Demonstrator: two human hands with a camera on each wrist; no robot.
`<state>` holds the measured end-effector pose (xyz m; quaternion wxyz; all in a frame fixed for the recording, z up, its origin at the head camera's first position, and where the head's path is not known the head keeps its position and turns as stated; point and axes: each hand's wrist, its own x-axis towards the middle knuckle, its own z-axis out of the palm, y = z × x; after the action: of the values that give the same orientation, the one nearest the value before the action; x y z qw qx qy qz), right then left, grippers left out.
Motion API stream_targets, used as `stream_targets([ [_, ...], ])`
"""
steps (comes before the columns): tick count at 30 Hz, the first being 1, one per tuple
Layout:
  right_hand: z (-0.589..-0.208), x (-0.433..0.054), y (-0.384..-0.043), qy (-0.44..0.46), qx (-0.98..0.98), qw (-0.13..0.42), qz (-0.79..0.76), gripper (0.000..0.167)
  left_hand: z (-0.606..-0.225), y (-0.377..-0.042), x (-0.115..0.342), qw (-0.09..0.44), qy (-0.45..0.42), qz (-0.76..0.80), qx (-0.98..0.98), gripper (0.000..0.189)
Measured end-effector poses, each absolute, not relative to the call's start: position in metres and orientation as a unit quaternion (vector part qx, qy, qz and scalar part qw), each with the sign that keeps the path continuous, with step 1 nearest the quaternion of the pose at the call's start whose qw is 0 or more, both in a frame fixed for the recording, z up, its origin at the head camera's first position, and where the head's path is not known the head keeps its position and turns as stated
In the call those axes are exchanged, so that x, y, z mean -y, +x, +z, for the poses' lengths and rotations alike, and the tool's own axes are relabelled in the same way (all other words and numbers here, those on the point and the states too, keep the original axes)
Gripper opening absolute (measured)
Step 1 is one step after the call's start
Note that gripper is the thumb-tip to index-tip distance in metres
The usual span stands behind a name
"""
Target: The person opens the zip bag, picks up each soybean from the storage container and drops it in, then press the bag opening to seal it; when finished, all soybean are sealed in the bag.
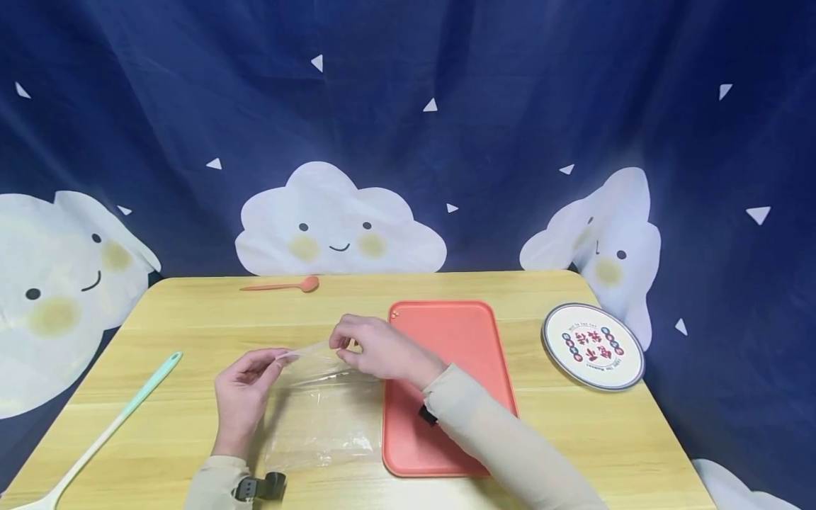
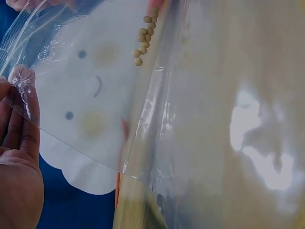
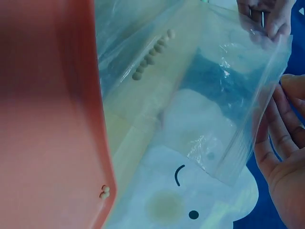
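A clear zip-lock bag (image 1: 328, 418) lies over the wooden table, its mouth edge raised between both hands. My left hand (image 1: 245, 397) pinches one top corner between thumb and fingers. At the other end of the mouth, my right hand (image 1: 379, 347) pinches the edge, the fingertips right at the zip strip. Several round, pale beans (image 3: 152, 56) are lined up in a row in the bag's fold. Beside the bag is a red tray (image 1: 440, 453), partly under my right forearm. Several loose beans (image 3: 105, 192) sit in its far left corner.
A red spoon (image 1: 280, 287) lies near the table's far edge. On the left is a long white utensil with a mint-green handle (image 1: 149, 386), its head cut off by the frame. A round plate with printed characters (image 1: 593, 347) stands at the right edge.
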<state>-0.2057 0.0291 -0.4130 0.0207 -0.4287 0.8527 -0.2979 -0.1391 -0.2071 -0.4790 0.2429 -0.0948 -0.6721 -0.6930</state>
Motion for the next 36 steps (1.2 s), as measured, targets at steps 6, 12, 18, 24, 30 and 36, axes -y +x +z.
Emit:
stream_targets([
  [6,-0.415,-0.047,-0.215,-0.395,-0.85,-0.014,-0.349,0.008,-0.479,-0.138,0.208,0.244,-0.087,-0.69,0.676,0.011],
  [12,-0.43,-0.078,-0.24,-0.298,-0.856,-0.028,-0.421,0.008,-0.479,-0.138,0.209,0.245,-0.11,-0.692,0.67,0.011],
  [18,-0.45,-0.096,-0.264,-0.264,-0.896,0.003,-0.357,0.013,-0.48,-0.137,0.209,0.244,-0.095,-0.696,0.668,0.011],
  [24,-0.469,-0.094,-0.281,-0.244,-0.928,0.037,-0.28,0.017,-0.48,-0.136,0.21,0.24,-0.086,-0.692,0.675,0.01],
  [30,-0.481,-0.086,-0.294,-0.218,-0.943,0.074,-0.239,0.014,-0.482,-0.137,0.212,0.24,-0.09,-0.694,0.673,0.01],
  [36,-0.484,-0.08,-0.303,-0.203,-0.952,0.093,-0.209,0.011,-0.482,-0.138,0.213,0.238,-0.099,-0.701,0.665,0.01],
])
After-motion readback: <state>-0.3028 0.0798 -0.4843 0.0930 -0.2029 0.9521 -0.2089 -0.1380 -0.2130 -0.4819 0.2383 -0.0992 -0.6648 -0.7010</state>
